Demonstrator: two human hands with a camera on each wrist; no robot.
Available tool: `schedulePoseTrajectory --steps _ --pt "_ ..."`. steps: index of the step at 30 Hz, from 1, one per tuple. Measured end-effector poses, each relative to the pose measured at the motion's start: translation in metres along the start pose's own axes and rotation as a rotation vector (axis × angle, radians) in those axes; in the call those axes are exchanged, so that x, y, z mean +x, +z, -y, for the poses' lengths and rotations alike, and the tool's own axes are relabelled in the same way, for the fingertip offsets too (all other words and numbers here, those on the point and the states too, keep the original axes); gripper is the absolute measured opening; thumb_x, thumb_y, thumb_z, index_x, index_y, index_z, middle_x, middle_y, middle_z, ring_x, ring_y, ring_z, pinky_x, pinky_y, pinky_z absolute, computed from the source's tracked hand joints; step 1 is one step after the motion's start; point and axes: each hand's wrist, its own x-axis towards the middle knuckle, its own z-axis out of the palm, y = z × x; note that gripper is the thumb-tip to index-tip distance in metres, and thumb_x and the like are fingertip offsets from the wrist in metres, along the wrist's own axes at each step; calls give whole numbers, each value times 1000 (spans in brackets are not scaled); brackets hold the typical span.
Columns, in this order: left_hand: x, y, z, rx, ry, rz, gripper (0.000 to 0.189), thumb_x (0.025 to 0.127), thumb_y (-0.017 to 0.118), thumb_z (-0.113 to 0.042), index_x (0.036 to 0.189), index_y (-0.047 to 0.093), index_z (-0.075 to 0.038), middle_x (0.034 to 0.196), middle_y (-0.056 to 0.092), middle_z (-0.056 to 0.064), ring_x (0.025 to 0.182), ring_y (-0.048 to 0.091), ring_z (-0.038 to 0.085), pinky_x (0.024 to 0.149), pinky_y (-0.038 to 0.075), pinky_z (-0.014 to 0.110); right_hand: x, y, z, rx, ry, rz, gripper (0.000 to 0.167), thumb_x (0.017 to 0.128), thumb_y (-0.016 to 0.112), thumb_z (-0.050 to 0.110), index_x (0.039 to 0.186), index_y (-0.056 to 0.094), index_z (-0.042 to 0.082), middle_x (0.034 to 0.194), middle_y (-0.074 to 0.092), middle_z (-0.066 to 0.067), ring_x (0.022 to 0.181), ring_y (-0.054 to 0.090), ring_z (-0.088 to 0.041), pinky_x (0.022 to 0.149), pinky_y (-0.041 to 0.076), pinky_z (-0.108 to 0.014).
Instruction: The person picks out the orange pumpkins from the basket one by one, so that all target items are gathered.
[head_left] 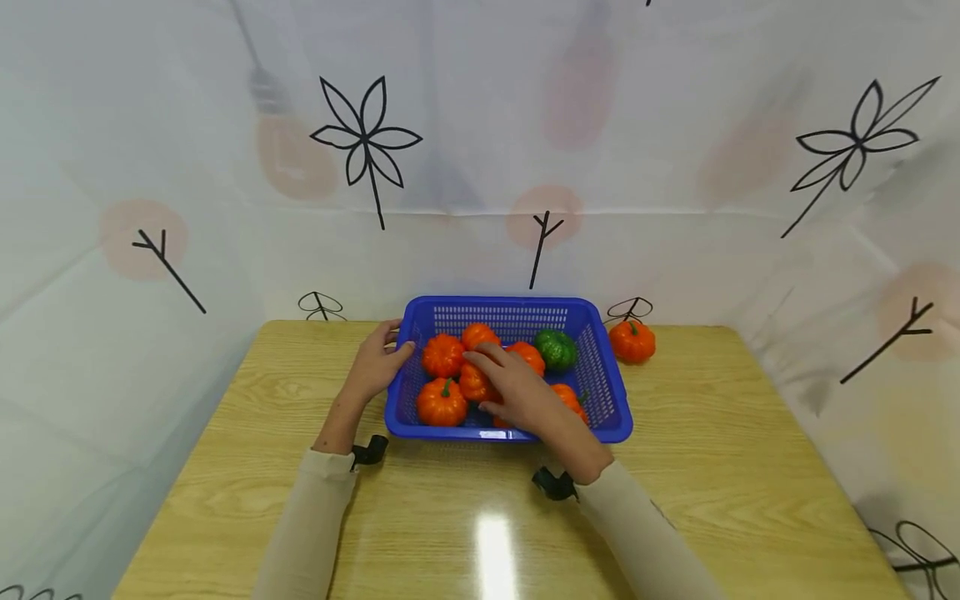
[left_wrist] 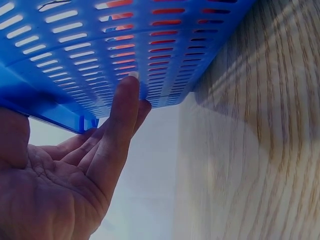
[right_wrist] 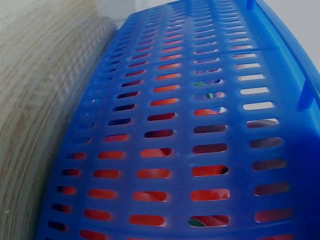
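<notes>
A blue plastic basket (head_left: 508, 435) with slotted walls holds several small orange pumpkins and a green pumpkin (head_left: 556, 350). At its left rim, my left hand (head_left: 375, 362) grips the basket, thumb over the edge; the left wrist view shows the fingers (left_wrist: 125, 107) against the outer wall. My right hand (head_left: 521, 392) reaches inside and holds an orange pumpkin (head_left: 477, 383) between fingers and thumb. Other orange pumpkins (head_left: 442, 403) lie around it, some partly covered by this hand. In the right wrist view the basket wall (right_wrist: 185, 135) hides the hand's grip.
One orange pumpkin (head_left: 632, 342) sits outside the basket, just past its right rim, near the back edge of the wooden table (head_left: 712, 450). A white patterned cloth (head_left: 465, 150) hangs behind the table.
</notes>
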Motion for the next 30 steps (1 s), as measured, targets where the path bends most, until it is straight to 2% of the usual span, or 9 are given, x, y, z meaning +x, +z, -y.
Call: schedulePoseTrajectory --steps 10,18,26,30 --pt "1 1 0 -24 2 3 59 107 63 -19 159 42 -1 147 58 27 130 63 45 98 60 56 -1 -3 -3 -13 -33 -71 82 80 95 15 152 55 10 146 56 -16 123 60 -41 106 53 -56" --pt "0 -1 -2 -14 -4 -11 60 107 64 -19 159 42 -1 148 57 28 132 61 46 99 59 58 -2 -6 -3 -71 -62 -180 82 79 93 16 152 55 10 149 55 -16 118 59 -44 99 57 -54" --pt "-1 1 -1 -11 -23 -3 61 107 64 -21 160 41 -2 149 57 27 132 61 45 99 59 57 -13 -16 0 -12 30 -183 84 82 90 19 154 48 6 153 52 -16 126 55 -39 108 52 -54" --pt "-2 1 -1 -14 -37 4 62 107 64 -22 161 40 -3 150 56 26 133 61 45 99 59 57 -23 -21 -2 13 40 -203 84 80 90 17 153 49 8 153 52 -14 129 54 -39 111 50 -55"
